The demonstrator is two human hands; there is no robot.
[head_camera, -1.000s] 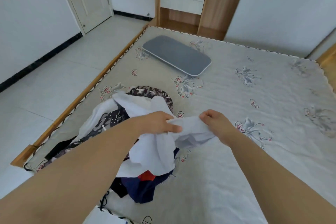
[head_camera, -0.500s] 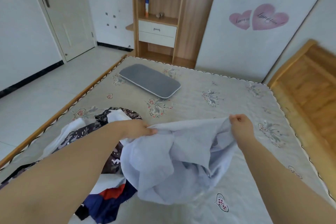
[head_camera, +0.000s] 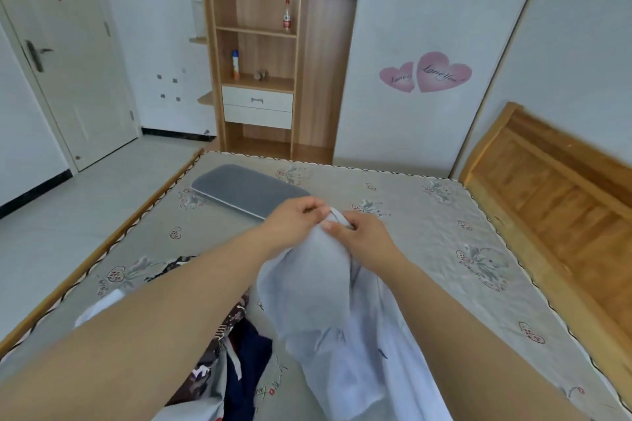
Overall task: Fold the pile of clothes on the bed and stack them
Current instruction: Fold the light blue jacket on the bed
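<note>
A pale blue-white garment [head_camera: 328,325] hangs in front of me, lifted above the bed [head_camera: 427,249]. My left hand [head_camera: 294,219] and my right hand [head_camera: 362,236] pinch its top edge close together, nearly touching. The cloth drapes down in loose folds between my forearms. Below and to the left lies the pile of clothes [head_camera: 225,352], with dark patterned, navy and white pieces, partly hidden by my left arm.
A flat grey pad [head_camera: 246,188] lies at the far left of the bed. A wooden headboard [head_camera: 554,202] runs along the right side. Beyond the bed stand a wooden shelf unit [head_camera: 273,55] and a white door [head_camera: 68,72]. The bed's left edge borders tiled floor.
My hands have come together from wide apart and risen, lifting the pale garment higher off the bed. The view has tilted up toward the shelf.
</note>
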